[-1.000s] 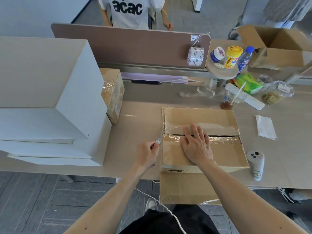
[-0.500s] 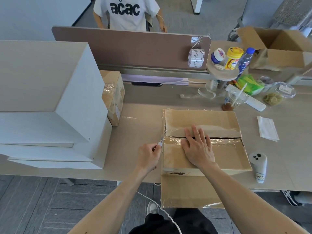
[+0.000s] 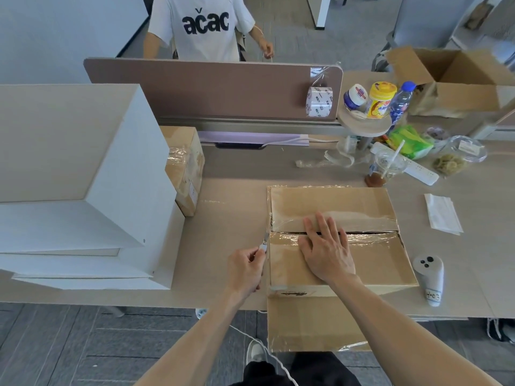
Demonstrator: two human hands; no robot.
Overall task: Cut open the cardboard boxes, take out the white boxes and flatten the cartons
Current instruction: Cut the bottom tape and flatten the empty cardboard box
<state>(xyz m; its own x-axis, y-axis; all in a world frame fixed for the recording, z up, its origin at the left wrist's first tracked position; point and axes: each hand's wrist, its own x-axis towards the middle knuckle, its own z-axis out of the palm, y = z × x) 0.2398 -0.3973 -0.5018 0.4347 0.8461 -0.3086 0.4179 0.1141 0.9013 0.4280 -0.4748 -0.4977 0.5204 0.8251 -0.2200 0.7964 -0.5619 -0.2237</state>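
Note:
A taped brown cardboard box (image 3: 370, 263) lies on the desk in front of me, its top flaps meeting in a seam across the middle. My right hand (image 3: 326, 247) rests flat on the top, fingers straight across the seam. My left hand (image 3: 245, 267) grips a small knife (image 3: 264, 243) whose blade touches the box's left edge at the seam. A stack of white boxes (image 3: 78, 190) stands at the left. A second taped cardboard box (image 3: 185, 168) sits behind that stack.
A white controller (image 3: 429, 277) lies right of the box, a paper napkin (image 3: 443, 214) beyond it. Drink cup (image 3: 386, 168), power strip, jars, a bottle and an open carton (image 3: 457, 79) crowd the back right. A person stands behind the brown divider (image 3: 211, 90).
The knife in my left hand has slid slightly nearer along the box's left edge. My right hand has stayed flat on the top.

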